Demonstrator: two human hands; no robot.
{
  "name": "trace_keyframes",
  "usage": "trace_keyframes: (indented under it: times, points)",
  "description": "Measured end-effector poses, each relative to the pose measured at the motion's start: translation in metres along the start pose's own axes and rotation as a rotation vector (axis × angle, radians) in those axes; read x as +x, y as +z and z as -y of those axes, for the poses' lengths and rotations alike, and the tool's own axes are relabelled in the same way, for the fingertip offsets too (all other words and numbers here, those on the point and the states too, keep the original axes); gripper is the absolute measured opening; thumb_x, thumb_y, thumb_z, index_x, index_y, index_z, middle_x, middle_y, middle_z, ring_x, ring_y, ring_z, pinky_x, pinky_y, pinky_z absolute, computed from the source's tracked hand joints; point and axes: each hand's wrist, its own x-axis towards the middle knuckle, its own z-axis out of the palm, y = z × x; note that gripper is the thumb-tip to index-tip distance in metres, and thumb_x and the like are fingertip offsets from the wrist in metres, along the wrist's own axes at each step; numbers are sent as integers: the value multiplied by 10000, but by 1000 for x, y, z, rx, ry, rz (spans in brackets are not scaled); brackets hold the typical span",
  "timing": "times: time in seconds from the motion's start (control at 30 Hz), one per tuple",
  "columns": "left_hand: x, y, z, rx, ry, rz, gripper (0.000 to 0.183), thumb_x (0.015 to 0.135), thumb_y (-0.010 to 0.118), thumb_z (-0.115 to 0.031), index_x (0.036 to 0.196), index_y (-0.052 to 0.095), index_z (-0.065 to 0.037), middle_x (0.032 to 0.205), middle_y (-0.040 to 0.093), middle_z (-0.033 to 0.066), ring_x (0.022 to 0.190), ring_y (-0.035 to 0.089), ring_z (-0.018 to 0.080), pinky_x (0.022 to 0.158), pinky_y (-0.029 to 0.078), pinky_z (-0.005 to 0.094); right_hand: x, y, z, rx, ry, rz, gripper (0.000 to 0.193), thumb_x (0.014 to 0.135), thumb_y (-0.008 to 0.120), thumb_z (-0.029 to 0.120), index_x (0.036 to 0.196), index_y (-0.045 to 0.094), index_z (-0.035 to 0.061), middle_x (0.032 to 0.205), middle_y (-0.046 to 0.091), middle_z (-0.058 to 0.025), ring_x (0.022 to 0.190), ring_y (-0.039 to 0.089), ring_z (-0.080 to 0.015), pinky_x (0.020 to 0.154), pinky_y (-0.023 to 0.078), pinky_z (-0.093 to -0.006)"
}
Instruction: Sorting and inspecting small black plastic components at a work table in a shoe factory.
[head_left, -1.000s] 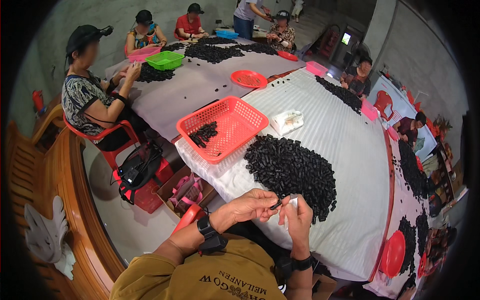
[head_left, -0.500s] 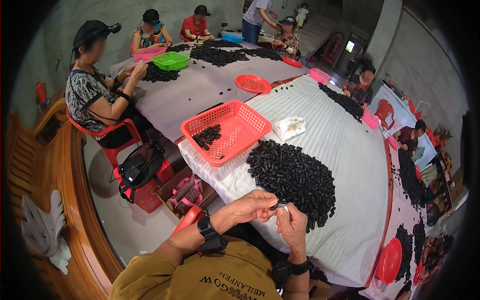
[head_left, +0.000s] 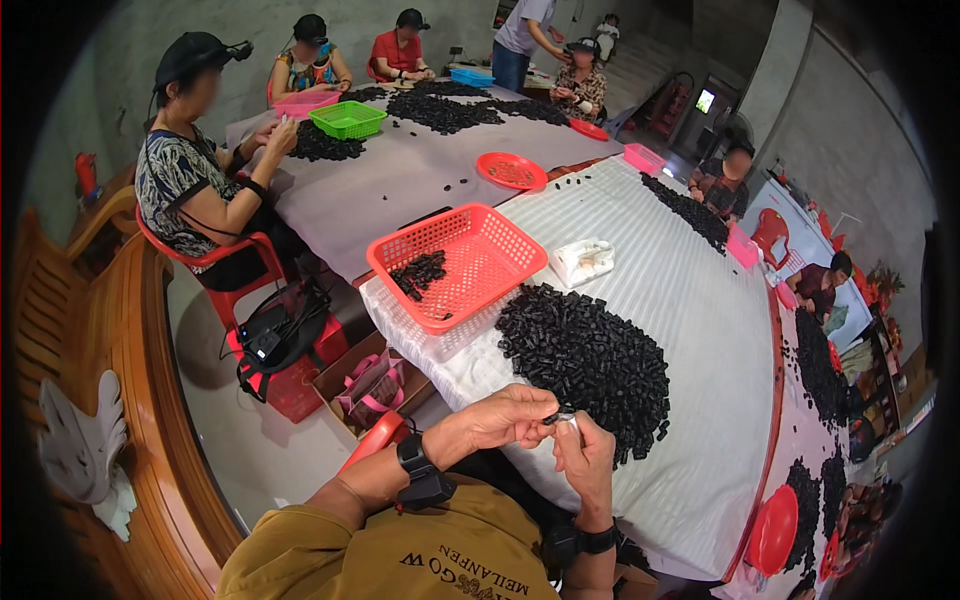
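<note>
Close to my body, at the near edge of a heap of small black cylindrical pieces (head_left: pixel 585 365), my two hands meet. My left hand (head_left: pixel 508 414) pinches one small black piece (head_left: pixel 551 419) between thumb and fingertips. Fingers curled, my right hand (head_left: pixel 586 452) presses against the same spot, with a small whitish thing (head_left: pixel 567 419) at its thumb and fingertip; its kind is too small to tell. Beyond the hands, a red perforated plastic basket (head_left: pixel 455 318) holds a few black pieces in its left part.
A white packet of tissues (head_left: pixel 582 262) lies beside the basket, with a red round tray (head_left: pixel 511 171) farther off. Around the cloth-covered tables (head_left: pixel 700 400) several people sit by more black heaps. A red bowl (head_left: pixel 773 530) stands at right; a wooden bench (head_left: pixel 150 400) is at left.
The view has shifted slightly. My hands stay together at nearly the same place, with only slight finger movement at the black piece.
</note>
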Motion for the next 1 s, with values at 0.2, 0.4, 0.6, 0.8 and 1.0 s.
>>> trace_keyframes:
  times: [0.2, 0.4, 0.6, 0.8, 1.0]
  points:
    - [0, -1, 2, 4, -10, -8, 186, 898, 577, -222, 849, 573, -43, 668, 554, 19, 546, 495, 88, 468, 366, 221, 0, -2, -4, -14, 27, 29, 273, 893, 531, 186, 680, 487, 21, 517, 513, -17, 424, 469, -56, 389, 347, -223]
    - [-1, 0, 1, 35, -30, -47, 202, 894, 584, -244, 841, 568, -49, 670, 555, 19, 526, 489, 90, 455, 356, 220, -1, -1, -6, -17, -14, 76, 264, 895, 523, 174, 680, 490, 24, 516, 502, -7, 432, 454, -56, 408, 344, -227]
    - [2, -1, 2, -14, 26, 24, 222, 898, 576, -274, 840, 543, -62, 683, 529, 13, 542, 451, 78, 469, 322, 213, 1, 5, -4, 43, -15, -16, 270, 899, 516, 164, 672, 482, 21, 521, 504, -12, 427, 461, -52, 397, 352, -218]
    - [2, -3, 4, -17, 2, 1, 217, 897, 578, -270, 845, 539, -63, 680, 520, 10, 551, 445, 81, 478, 314, 216, 0, 3, -2, 42, -2, -4, 274, 899, 519, 159, 665, 474, 22, 523, 503, -16, 423, 462, -49, 386, 354, -216]
    - [0, -4, 5, -21, 10, 7, 210, 897, 579, -261, 851, 543, -59, 682, 530, 14, 552, 456, 80, 474, 327, 215, 0, 5, -7, -19, -7, 0, 281, 899, 522, 173, 666, 470, 24, 518, 503, -15, 425, 461, -55, 391, 358, -226]
